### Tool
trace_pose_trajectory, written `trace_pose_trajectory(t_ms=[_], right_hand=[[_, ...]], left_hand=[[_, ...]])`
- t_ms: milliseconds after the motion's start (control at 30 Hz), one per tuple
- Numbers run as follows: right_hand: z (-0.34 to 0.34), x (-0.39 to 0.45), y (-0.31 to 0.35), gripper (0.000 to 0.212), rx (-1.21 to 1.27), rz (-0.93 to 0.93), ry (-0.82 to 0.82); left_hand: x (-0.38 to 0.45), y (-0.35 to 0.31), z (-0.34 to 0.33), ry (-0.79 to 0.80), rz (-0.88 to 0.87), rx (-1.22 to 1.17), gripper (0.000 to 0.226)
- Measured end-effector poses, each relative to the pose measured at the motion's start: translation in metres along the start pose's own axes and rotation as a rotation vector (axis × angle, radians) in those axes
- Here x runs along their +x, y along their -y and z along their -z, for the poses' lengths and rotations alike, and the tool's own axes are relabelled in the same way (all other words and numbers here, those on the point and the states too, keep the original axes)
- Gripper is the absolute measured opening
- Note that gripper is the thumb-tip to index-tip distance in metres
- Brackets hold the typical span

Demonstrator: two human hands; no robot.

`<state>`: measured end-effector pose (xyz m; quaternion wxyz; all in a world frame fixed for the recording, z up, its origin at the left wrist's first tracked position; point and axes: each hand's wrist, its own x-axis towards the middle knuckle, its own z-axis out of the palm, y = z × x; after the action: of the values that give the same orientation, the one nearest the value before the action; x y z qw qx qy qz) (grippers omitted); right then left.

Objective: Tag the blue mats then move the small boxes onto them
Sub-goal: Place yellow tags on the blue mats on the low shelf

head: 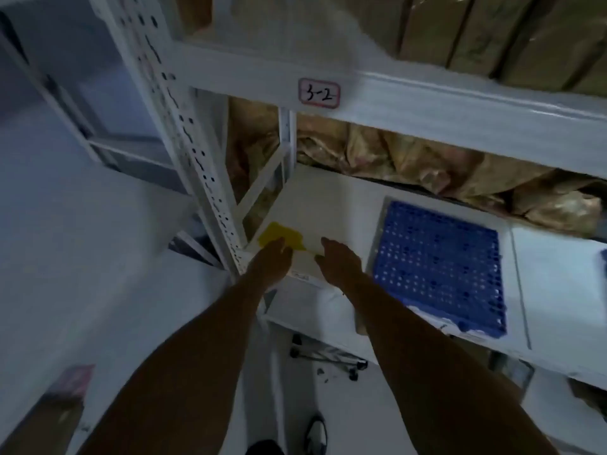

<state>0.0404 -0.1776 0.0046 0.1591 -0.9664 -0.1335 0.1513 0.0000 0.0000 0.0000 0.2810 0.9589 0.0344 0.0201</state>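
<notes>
You are facing a white rack (pixel 203 178) whose lower shelf (pixel 331 205) carries the work; the beam above bears a label (pixel 318 93) reading 3-2, which fixes the bay you are tagging. Crumpled brown wrapping (pixel 443 165) fills the back of the shelf, so all usable space lies along the front edge. The blue mat (pixel 440 264) lies flat toward the middle of the shelf, its near edge overhanging the front edge, and its perforated top is bare; no small boxes are seen on it or anywhere on the shelf, so the boxes are judged not yet moved. A second blue item shows at the far right edge, too cropped to identify. At the front left corner of the shelf, beside the upright, your left hand (pixel 271 261) touches a yellow tag (pixel 282 237), fingers together on its near edge, probably to pick it up or steady it. Your right hand (pixel 340 261) rests just beside it on the shelf, between tag and mat, fingers loosely together and holding nothing; whether it presses down cannot be told.
</notes>
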Motion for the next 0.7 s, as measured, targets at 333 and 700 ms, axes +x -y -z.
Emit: trace_pose_trajectory(t_ms=[333,700], right_hand=[[-0.047,0.067,0.012,0.019,-0.081,0.039,-0.202],[-0.002,-0.003,-0.025,0.010,0.281,0.169,-0.357]], left_hand=[[0.025,0.045,-0.056,-0.010,0.213,0.018,0.052],[-0.008,-0.001,-0.011,-0.057,0.730,-1.676,0.050]])
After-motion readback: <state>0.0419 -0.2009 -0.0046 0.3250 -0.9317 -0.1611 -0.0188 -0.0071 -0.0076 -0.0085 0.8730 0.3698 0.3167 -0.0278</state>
